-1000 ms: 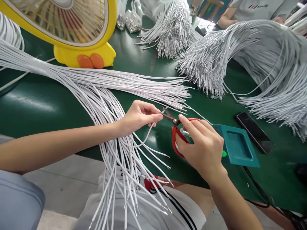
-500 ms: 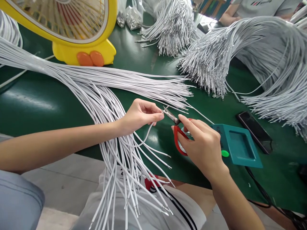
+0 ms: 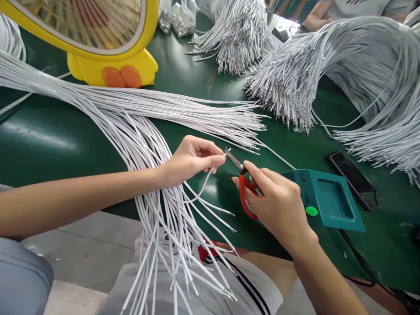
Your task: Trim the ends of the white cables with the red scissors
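Scissors (image 3: 242, 168) narrower in closed right hand (image 3: 279, 197)

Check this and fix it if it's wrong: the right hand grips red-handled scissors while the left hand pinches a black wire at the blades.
The wire's colour is wrong: the head view shows the left hand pinching a white wire at the blades. The rest is right: the right hand grips red-handled scissors.
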The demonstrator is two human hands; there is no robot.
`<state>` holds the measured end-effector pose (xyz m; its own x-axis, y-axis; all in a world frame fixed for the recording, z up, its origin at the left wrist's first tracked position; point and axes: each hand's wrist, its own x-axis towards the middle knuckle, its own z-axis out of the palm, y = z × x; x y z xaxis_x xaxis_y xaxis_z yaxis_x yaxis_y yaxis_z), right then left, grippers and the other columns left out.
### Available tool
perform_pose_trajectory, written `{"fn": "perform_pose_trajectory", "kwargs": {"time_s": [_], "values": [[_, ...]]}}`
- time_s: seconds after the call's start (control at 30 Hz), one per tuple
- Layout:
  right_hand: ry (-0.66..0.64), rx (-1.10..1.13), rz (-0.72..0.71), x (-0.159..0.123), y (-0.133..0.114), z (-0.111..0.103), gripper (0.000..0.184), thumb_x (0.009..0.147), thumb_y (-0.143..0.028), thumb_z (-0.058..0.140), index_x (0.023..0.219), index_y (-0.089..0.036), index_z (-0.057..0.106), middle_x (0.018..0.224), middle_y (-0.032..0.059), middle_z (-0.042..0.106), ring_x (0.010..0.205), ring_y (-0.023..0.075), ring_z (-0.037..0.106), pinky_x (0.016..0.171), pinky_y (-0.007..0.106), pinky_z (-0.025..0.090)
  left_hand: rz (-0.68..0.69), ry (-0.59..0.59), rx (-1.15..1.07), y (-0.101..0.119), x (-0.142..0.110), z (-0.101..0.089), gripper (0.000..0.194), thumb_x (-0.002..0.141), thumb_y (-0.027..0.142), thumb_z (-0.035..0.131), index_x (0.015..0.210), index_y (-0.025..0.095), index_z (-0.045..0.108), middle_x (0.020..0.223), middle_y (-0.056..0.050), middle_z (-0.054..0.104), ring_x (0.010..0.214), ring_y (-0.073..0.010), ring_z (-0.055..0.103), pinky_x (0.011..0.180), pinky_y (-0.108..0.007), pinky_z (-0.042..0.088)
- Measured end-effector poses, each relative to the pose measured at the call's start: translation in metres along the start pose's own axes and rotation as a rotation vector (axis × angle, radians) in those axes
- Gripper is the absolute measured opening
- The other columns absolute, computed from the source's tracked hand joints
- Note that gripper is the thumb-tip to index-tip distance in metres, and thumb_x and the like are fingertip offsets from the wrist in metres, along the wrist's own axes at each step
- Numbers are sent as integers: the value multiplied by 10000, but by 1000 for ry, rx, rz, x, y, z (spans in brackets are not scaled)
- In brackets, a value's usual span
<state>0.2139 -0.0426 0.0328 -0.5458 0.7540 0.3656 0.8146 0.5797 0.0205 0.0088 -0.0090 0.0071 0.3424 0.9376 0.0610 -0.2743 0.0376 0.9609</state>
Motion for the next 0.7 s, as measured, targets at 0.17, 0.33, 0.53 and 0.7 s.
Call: {"fn": "perform_pose_trajectory", "kwargs": {"time_s": [0.17, 0.33, 0.53, 0.7], "values": [[14, -45, -25, 0, -2, 0, 253, 843, -245, 582, 1037, -94, 642, 595, 11, 593, 508, 112, 483, 490, 249, 345, 17, -11, -21, -3, 0, -1, 135, 751, 218, 725, 718, 97, 677, 587, -1, 591, 523, -70, 524, 473, -181, 415], [62, -68, -34, 0, -3, 3, 222, 839, -227, 577, 1006, -103, 656, 566, 4, 603, 494, 109, 506, 485, 247, 333, -12, 5, -13, -2, -1, 0, 190, 733, 261, 746, 704, 89, 672, 579, -8, 593, 513, -71, 522, 464, -181, 415], [245, 20, 45, 0, 1, 7, 198, 814, -264, 639, 985, -168, 667, 565, -4, 634, 472, 98, 539, 467, 236, 354, 7, 12, -11, -1, 0, 1, 216, 716, 288, 760, 725, 86, 686, 594, -14, 601, 514, -73, 537, 459, -174, 433], [404, 126, 95, 3, 3, 1, 287, 736, -251, 715, 1009, -207, 638, 621, 8, 631, 523, 134, 557, 500, 265, 427, 36, 8, -26, -1, -1, 1, 213, 707, 283, 769, 737, 85, 695, 598, -10, 600, 508, -70, 542, 462, -174, 448]]}}
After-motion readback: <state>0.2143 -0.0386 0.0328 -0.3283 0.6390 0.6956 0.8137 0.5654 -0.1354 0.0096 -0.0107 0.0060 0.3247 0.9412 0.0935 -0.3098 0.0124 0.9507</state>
